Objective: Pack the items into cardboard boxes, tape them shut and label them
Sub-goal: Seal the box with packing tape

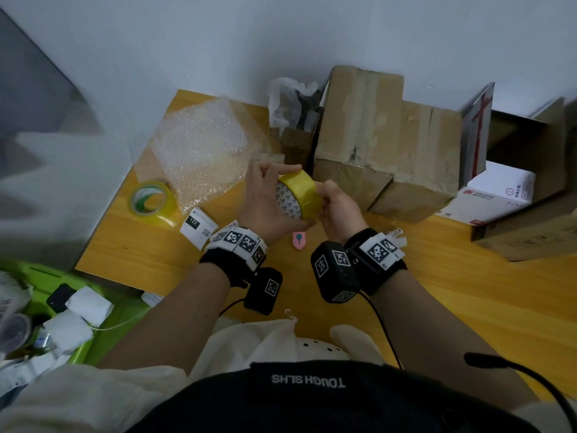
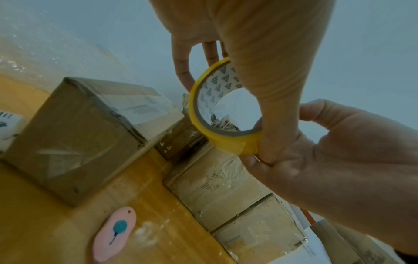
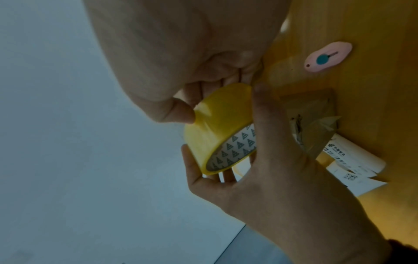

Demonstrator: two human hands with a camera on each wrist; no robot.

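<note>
A yellow tape roll (image 1: 301, 190) with a white core printed with triangles is held above the wooden table (image 1: 468, 292), between both hands. My left hand (image 1: 271, 195) grips it from the left, fingers over the top and thumb under the rim. My right hand (image 1: 327, 198) holds its right side. In the right wrist view the right thumb (image 3: 181, 111) presses on the roll's outer band (image 3: 217, 125). Taped cardboard boxes (image 1: 359, 120) (image 1: 415, 170) stand just behind the hands. In the left wrist view the roll (image 2: 228, 144) hangs above those boxes (image 2: 221, 187).
A second tape roll (image 1: 153, 201) and a sheet of bubble wrap (image 1: 203, 148) lie at the left. Printed labels (image 1: 198, 226) and a pink cutter (image 1: 299, 240) lie under the hands. A white box (image 1: 496, 192) sits at the right, a green bin (image 1: 93, 332) at the lower left.
</note>
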